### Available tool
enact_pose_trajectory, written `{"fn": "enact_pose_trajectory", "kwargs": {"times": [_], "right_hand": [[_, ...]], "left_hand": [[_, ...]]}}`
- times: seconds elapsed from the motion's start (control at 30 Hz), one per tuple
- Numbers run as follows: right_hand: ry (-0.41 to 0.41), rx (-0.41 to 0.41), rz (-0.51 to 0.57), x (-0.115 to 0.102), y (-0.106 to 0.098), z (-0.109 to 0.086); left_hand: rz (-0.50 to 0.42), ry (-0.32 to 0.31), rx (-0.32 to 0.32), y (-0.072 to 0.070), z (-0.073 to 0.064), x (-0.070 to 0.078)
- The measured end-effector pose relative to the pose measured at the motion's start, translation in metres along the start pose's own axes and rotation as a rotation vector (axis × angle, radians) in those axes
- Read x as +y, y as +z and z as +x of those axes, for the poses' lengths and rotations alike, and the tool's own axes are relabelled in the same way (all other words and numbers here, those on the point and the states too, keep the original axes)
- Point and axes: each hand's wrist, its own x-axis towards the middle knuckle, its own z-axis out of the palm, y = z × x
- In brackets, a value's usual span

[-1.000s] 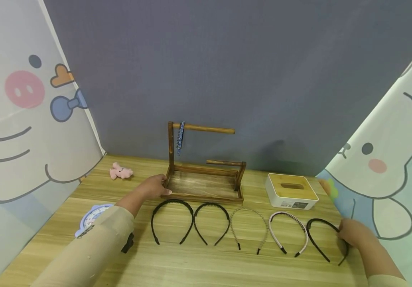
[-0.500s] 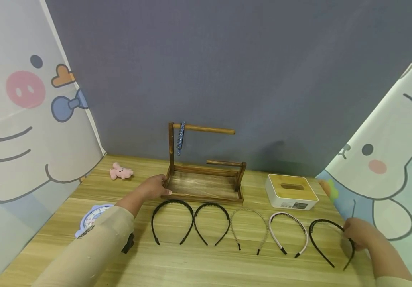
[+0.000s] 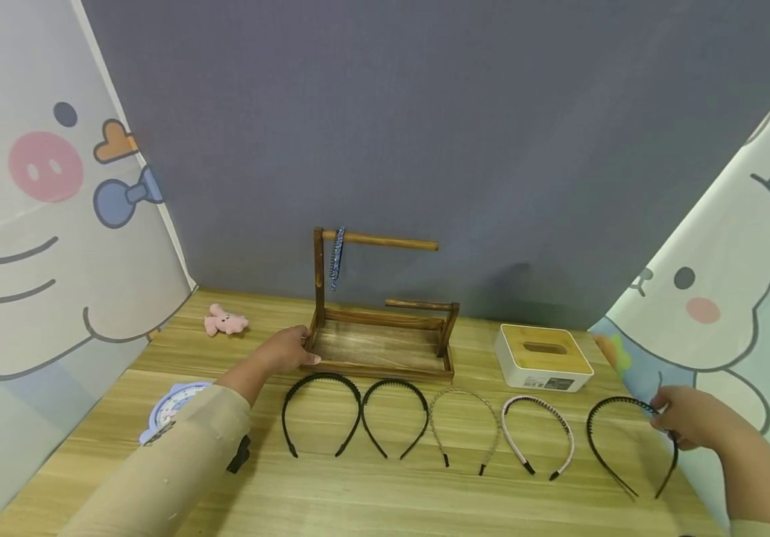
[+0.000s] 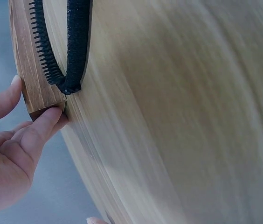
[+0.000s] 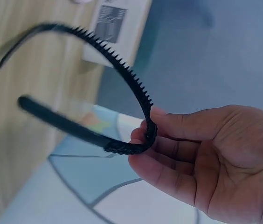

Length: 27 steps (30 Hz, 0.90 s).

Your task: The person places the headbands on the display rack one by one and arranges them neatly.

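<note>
My right hand (image 3: pixel 693 418) pinches a black toothed headband (image 3: pixel 616 400) between thumb and fingers at the table's right edge. In the right wrist view this headband (image 5: pixel 130 80) appears lifted, its two ends pointing away from the hand. My left hand (image 3: pixel 285 350) holds the left front corner of a wooden rack (image 3: pixel 385 371), thumb and fingers on either side of the wood (image 4: pixel 38 88). A blue patterned headband (image 3: pixel 337 257) hangs from the rack's upper bar, near the post. In front of the rack, two black headbands (image 3: pixel 323 377), a thin beige one (image 3: pixel 465 391) and a pale pink one (image 3: pixel 537 398) lie in a row.
A white tissue box (image 3: pixel 546 350) with a wooden lid stands right of the rack. At the left are a pink plush toy (image 3: pixel 226 321) and a blue dial scale (image 3: pixel 173 403), partly behind my sleeve. A small black object (image 3: pixel 240 455) lies beside that sleeve. Grey cloth forms the back.
My right hand has moved right and slightly up with the black headband, away from the pink one. The left hand stays at the rack's corner.
</note>
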Motion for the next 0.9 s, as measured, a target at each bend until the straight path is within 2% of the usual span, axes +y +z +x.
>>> {"fn": "enact_pose_trajectory", "kwargs": {"times": [0.2, 0.3, 0.5, 0.8, 0.9], "right_hand": [[-0.049, 0.057, -0.134, -0.018, -0.008, -0.008], [-0.065, 0.075, -0.163, -0.025, -0.013, -0.011], [-0.097, 0.087, -0.102, -0.042, -0.025, -0.020], [-0.177, 0.191, -0.017, -0.072, -0.032, -0.036], [-0.216, 0.233, 0.043, -0.081, -0.030, -0.038]], "left_hand": [[-0.001, -0.004, 0.005, 0.000, 0.001, -0.001], [-0.007, -0.003, 0.007, 0.000, 0.001, -0.002], [-0.026, 0.002, 0.010, 0.001, 0.002, -0.003], [-0.031, 0.007, 0.012, 0.001, 0.002, -0.003], [-0.025, 0.006, 0.010, 0.001, 0.003, -0.002]]}}
